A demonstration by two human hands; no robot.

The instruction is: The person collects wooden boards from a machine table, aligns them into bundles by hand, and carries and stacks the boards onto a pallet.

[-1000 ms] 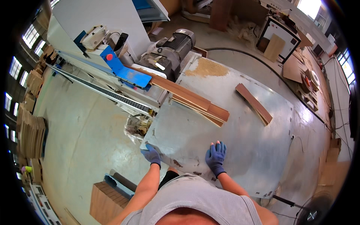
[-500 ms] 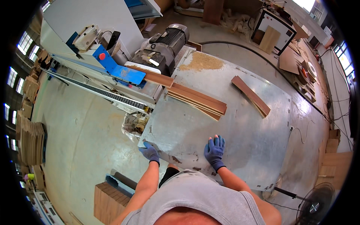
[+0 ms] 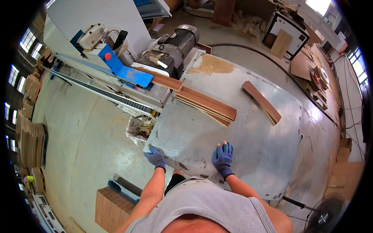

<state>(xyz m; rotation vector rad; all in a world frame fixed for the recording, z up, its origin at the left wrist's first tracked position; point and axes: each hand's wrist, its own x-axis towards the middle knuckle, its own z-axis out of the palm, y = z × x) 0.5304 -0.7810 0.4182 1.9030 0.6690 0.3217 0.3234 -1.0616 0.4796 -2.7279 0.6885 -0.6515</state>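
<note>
Both of my hands wear blue gloves and are at the near side of a metal-topped table (image 3: pixel 256 155). My left hand (image 3: pixel 156 158) is closed round the table's near left corner, its fingers partly hidden. My right hand (image 3: pixel 223 158) lies palm down on the metal top, fingers stretched forward and bare at some tips. Beyond it lies a small stack of narrow brown wood strips (image 3: pixel 208 105). Farther right, a separate pair of strips (image 3: pixel 262 101) lies at a slant. Another brown strip (image 3: pixel 167 80) sticks out of the machine onto the stack's far end.
A machine with a blue guard (image 3: pixel 134 75), red button (image 3: pixel 108 56) and grey motor (image 3: pixel 180 40) stands at the far left. Sawdust (image 3: pixel 211 65) covers the table's far corner. Stacked boards (image 3: pixel 110 207) stand on the floor at lower left; a fan (image 3: pixel 324 215) is at lower right.
The view has shifted very slightly. Both hands stay in place on the table, and the wood strips have not moved.
</note>
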